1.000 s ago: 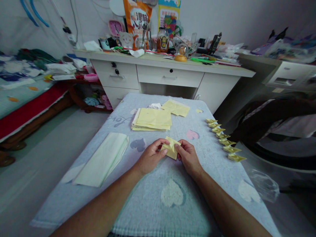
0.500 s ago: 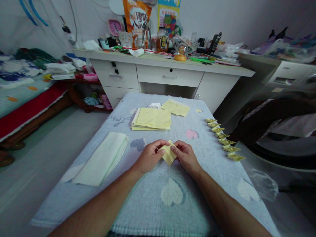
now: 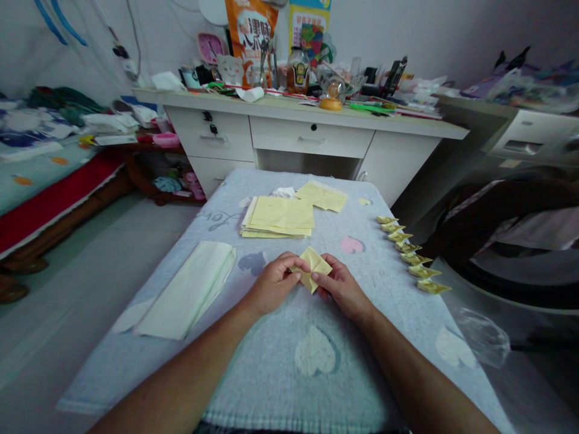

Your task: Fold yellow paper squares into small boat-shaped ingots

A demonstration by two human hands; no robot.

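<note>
Between my two hands, just above the middle of the cloth-covered table (image 3: 266,367), is a small folded yellow paper (image 3: 312,265), diamond-shaped with creases meeting at its centre. My left hand (image 3: 279,278) pinches its left side between thumb and fingers. At the lower right of the paper, my right hand (image 3: 340,283) grips with the thumb on top and fingers partly hidden beneath. Beyond the hands lies a stack of yellow paper sheets (image 3: 283,214). Several small folded yellow paper boats (image 3: 416,259) stand in a row along the table's right edge.
A folded pale paper bundle (image 3: 187,292) lies at left. Behind the stack are another yellow sheet (image 3: 323,196) and a crumpled white paper (image 3: 284,192). A white desk (image 3: 312,135) holding many items borders the far side; a washing machine (image 3: 520,144) stands at right.
The yellow paper now looks wider and more opened out, showing a flat diamond with its creases. Both hands keep hold of it and have shifted only slightly.
</note>
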